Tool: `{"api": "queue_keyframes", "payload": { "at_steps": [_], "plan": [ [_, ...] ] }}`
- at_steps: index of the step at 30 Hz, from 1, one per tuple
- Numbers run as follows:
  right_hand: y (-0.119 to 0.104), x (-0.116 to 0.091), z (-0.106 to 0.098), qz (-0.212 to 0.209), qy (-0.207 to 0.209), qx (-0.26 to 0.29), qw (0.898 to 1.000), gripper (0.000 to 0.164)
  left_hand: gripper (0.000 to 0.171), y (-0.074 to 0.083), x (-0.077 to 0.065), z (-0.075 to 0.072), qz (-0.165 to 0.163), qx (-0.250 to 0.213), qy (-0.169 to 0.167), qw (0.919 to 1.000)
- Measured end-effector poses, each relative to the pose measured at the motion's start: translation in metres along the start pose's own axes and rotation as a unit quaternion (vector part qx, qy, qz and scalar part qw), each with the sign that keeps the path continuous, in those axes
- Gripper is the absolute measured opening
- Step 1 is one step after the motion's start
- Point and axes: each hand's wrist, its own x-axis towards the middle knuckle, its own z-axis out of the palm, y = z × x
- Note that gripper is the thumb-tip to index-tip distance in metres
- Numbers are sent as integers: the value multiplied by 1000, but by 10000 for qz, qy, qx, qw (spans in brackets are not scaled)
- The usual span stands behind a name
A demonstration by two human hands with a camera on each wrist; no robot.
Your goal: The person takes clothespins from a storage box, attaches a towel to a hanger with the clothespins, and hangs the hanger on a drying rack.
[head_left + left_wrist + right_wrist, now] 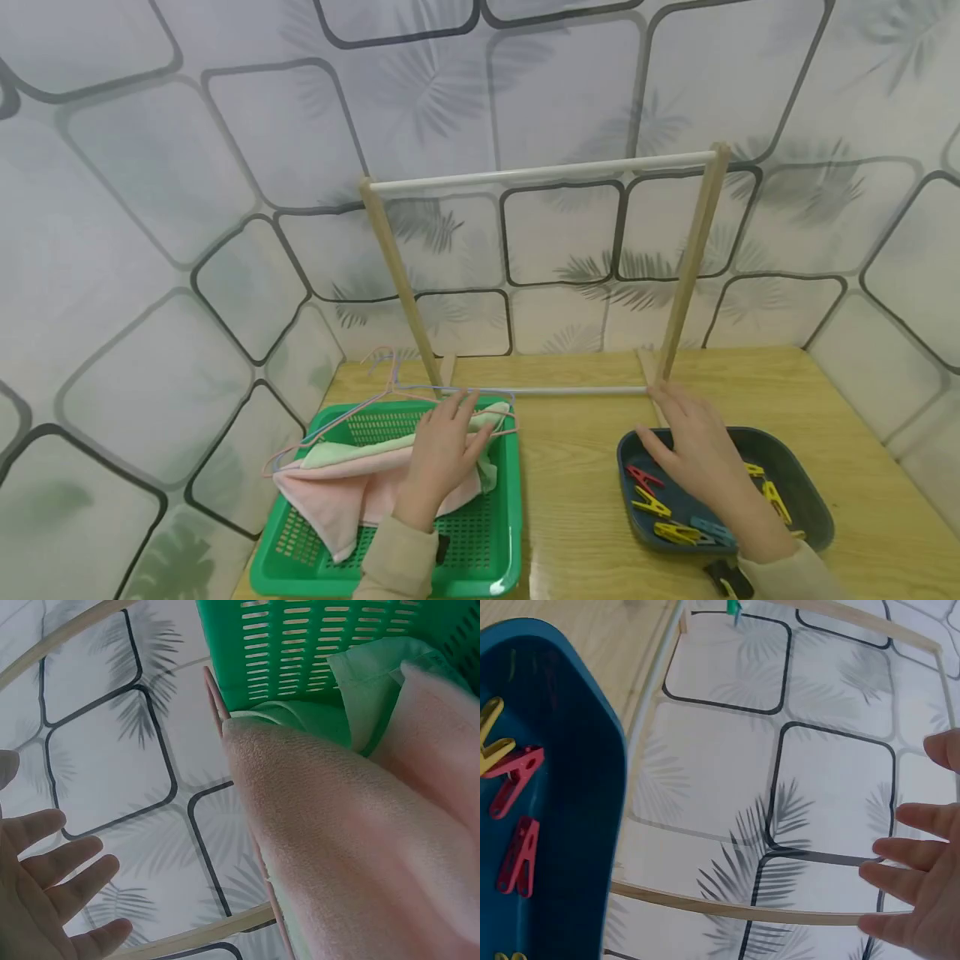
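Note:
My left hand is held over the green basket, its fingers spread and nothing in its grasp. Beneath it, a pink towel and a light green towel lie across the basket with pink and blue clothes hangers. In the left wrist view the fingers stand apart from the pink towel. Above the dark blue tray hovers my right hand, fingers extended and holding nothing. Red, yellow and blue clothespins lie in that tray, among them a red clothespin.
Behind both containers stands a drying rack with wooden posts, a white upper bar and a lower bar. Patterned cloth walls enclose the wooden table at the back and sides.

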Motion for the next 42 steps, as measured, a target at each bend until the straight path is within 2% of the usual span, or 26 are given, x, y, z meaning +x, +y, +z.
{"api": "queue_keyframes", "payload": {
  "at_steps": [3, 5, 11, 24, 30, 37, 42],
  "plan": [
    [0, -2, 4, -148, 387, 125, 9991, 45, 45, -1, 0, 1, 135, -100, 242, 9996],
    [0, -2, 6, -163, 504, 152, 9985, 41, 42, -2, 0, 2, 210, -114, 390, 9990],
    [1, -5, 11, -114, 559, 179, 9982, 33, 33, -4, -4, 7, 363, -221, 655, 9969],
    [0, -11, 15, 201, 752, 406, 9961, 21, 27, -5, -11, 8, 43, -498, 681, 9964],
    [2, -16, 16, 452, 563, 438, 9964, 20, 20, -7, -13, 7, -52, -682, 893, 9937],
    [8, -25, 20, 721, 288, 499, 9957, 19, 17, -19, -22, 8, -259, -717, 1097, 9910],
    [12, -31, 23, 782, 303, 525, 9951, 19, 15, -28, -26, 4, -498, -729, 1350, 9869]
  ]
}}
